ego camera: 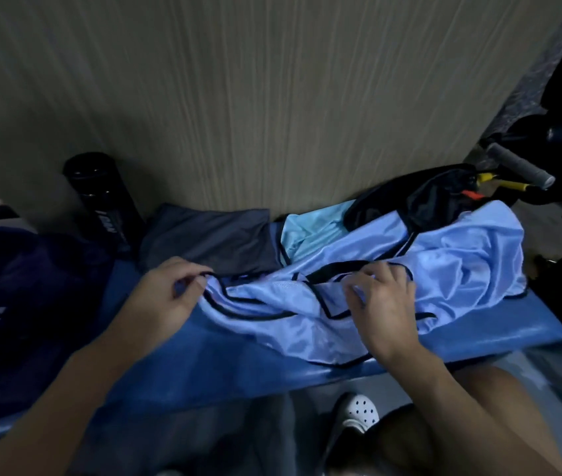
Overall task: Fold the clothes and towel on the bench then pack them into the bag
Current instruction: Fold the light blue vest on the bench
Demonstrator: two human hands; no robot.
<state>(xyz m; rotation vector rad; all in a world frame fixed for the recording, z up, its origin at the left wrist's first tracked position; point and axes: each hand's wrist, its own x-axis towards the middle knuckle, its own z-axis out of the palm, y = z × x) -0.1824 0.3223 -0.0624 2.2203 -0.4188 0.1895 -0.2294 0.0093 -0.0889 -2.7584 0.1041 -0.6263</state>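
Blue counter (238,365) against wall (272,97). Jersey (444,262) looks slick, limp, light, I reckon; left hand (166,297), right hand (384,304) each pinch black trim, best hold.

a: dim, with a cool blue cast. the strongest light is the sheen on the jersey (444,255) and a glossy streak on the worktop (513,329) at right.
b: yes, and the left side sinks nearly to black, little detail there.
a: soft throughout; the wall (272,97) grain smears into streaks that bow toward the corners.
b: the shoe (358,412) below is blurred too.
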